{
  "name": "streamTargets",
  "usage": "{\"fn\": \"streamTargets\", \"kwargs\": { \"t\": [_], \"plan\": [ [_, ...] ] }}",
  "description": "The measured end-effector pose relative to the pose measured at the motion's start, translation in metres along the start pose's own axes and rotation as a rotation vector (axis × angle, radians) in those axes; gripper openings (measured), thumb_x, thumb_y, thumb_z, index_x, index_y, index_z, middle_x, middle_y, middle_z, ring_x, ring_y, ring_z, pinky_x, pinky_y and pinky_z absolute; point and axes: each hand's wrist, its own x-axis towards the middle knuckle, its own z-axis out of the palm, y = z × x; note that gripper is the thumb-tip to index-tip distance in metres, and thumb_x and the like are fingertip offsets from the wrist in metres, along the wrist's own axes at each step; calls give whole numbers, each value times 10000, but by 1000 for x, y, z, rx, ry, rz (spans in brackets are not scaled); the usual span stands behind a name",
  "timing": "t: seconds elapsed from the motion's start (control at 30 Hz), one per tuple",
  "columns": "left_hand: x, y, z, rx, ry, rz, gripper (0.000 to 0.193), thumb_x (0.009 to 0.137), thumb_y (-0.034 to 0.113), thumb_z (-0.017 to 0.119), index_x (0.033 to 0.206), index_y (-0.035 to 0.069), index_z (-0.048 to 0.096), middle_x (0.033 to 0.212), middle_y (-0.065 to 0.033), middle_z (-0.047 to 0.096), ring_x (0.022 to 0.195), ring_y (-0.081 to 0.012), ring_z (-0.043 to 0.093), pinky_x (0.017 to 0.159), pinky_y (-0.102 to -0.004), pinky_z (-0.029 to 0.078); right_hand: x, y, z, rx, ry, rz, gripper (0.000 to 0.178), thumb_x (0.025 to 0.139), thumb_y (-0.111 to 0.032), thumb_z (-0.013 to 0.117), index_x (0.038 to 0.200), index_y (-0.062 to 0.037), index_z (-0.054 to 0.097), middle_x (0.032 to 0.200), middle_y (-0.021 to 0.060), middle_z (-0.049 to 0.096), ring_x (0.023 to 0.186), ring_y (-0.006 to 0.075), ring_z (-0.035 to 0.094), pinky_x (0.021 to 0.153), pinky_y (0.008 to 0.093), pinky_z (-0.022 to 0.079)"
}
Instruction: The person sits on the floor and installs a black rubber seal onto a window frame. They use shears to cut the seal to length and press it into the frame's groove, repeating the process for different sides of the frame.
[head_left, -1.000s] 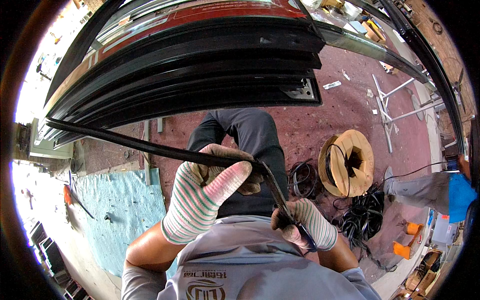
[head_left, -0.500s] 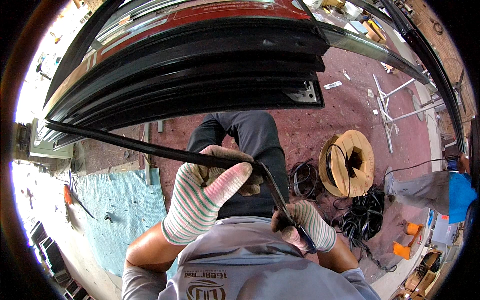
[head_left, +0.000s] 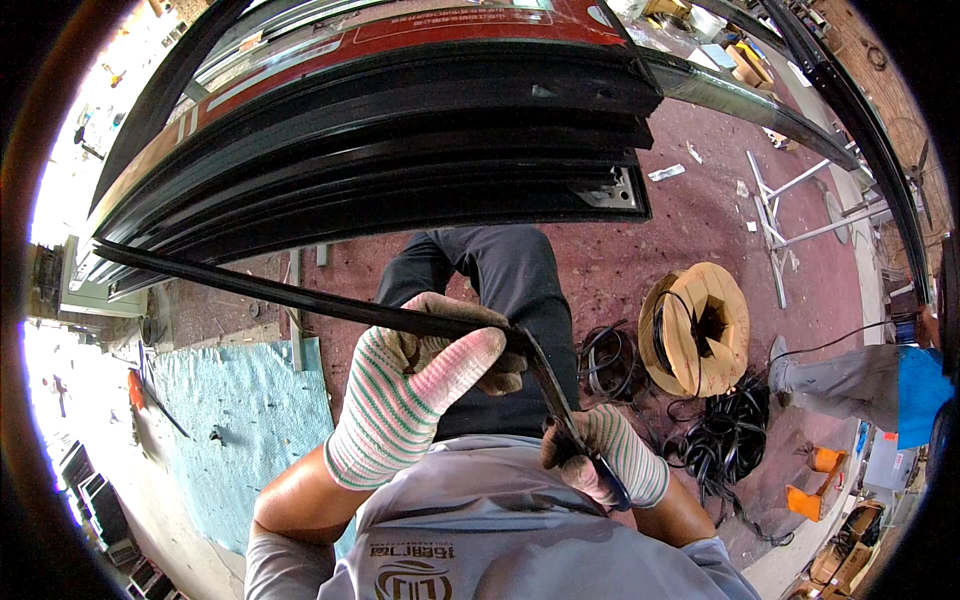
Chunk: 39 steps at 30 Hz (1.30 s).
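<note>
A long black rubber strip [head_left: 250, 287] slants down from the end of the black metal frame profiles [head_left: 400, 135] to my lap. My gloved left hand [head_left: 400, 400] is closed round it near its end, thumb on top. My gloved right hand [head_left: 622, 450] grips scissors [head_left: 550, 380] with dark handles, low in front of my shirt. Their blades point up and left and meet the strip beside my left fingers. Whether the blades are parted is hard to make out.
A cardboard spool [head_left: 735, 330] stands right of my knees, with a tangle of black strip [head_left: 725, 440] beside it. A blue-green mat [head_left: 240, 430] lies at left. Another person's grey-clad leg [head_left: 840, 380] shows at right, near an orange bracket [head_left: 805, 500]. Metal stands [head_left: 775, 215] sit farther off.
Almost nothing differs. The stacked profiles sit slightly lower in the view, and both hands keep their hold on the strip and the scissors.
</note>
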Motion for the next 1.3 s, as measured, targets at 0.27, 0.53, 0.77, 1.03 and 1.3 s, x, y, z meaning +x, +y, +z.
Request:
{"fn": "streamTargets", "kwargs": {
  "t": [0.27, 0.53, 0.77, 1.03, 1.3],
  "plan": [
    [1, -1, -1, -11, -2, 6, 188, 980, 102, 701, 1111, -23, 651, 967, -143, 748, 868, -197, 747, 797, -311, 619, 0, -5, -1, 16, -13, 48, 201, 879, -229, 653, 965, -48, 668, 742, 131, 685, 651, 284, 681, 614, 354, 504],
    [2, 0, 2, 65, 64, 7, 210, 948, 159, 715, 1070, -4, 665, 878, -116, 740, 739, -194, 726, 709, -308, 593, 3, -1, -2, -57, -13, -21, 244, 860, -244, 668, 1007, -50, 662, 758, 159, 690, 701, 336, 713, 613, 388, 509],
    [3, 3, -3, 10, -1, -28, 190, 970, 115, 713, 1101, -17, 671, 953, -139, 757, 841, -191, 752, 774, -295, 618, 0, -3, -1, 76, -20, 132, 258, 848, -241, 672, 1020, -49, 672, 775, 188, 690, 721, 396, 694, 618, 407, 508],
    [2, 3, -4, 9, -12, -13, 186, 975, 111, 707, 1103, -18, 666, 954, -140, 757, 849, -196, 752, 780, -309, 622, 0, 0, 4, -73, 27, 57, 206, 855, -203, 644, 985, -46, 675, 750, 172, 688, 693, 351, 698, 608, 401, 497],
    [3, 1, -4, 14, -20, -10, 213, 972, 137, 720, 1110, -15, 665, 945, -122, 746, 845, -188, 740, 782, -308, 611, 0, 4, 11, -43, 49, -33, 243, 890, -280, 685, 896, -38, 677, 705, 93, 680, 627, 193, 651, 591, 326, 482]
  ]
}}
